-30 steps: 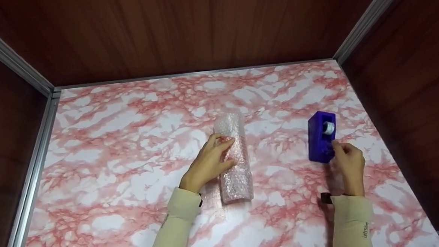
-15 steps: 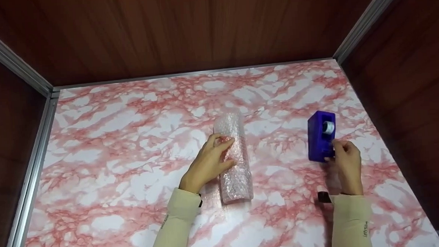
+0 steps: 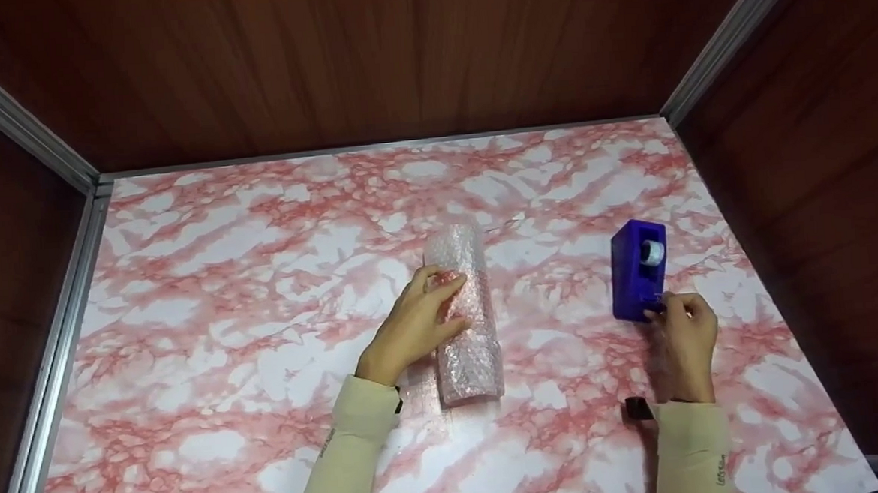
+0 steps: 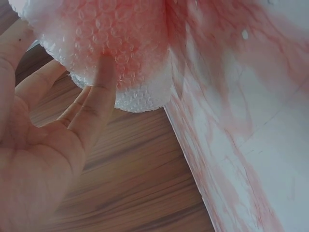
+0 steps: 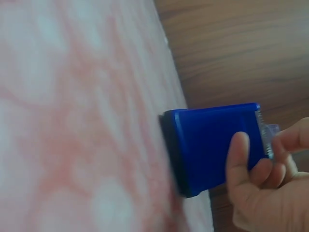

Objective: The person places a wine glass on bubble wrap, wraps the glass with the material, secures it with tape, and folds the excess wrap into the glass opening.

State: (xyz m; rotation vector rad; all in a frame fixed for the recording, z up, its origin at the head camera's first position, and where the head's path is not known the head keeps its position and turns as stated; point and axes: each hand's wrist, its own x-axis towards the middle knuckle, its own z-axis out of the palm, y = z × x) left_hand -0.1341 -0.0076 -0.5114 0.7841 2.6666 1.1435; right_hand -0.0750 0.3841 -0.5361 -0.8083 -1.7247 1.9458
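Observation:
A clear bubble-wrap roll (image 3: 469,358) lies lengthwise in the middle of the table. My left hand (image 3: 409,327) rests against its left side, fingers spread and tips pressing on the wrap (image 4: 120,38). To the right stands a blue-purple tape dispenser (image 3: 624,274) with a small roll of tape (image 3: 653,253) in it. My right hand (image 3: 690,331) is at the dispenser's near end. There, thumb and finger pinch the tape's free end (image 5: 273,128) beside the toothed cutter (image 5: 263,130), while another finger (image 5: 238,150) touches the dispenser's front face.
The table (image 3: 272,225) has a red-and-white marbled top. Dark wood-look panels (image 3: 369,62) with metal frame edges (image 3: 46,357) enclose it at the back and both sides.
My right hand has moved slightly down and toward me at the dispenser's cutter end. My left hand has stayed on the bubble-wrap roll. The head view has shifted slightly.

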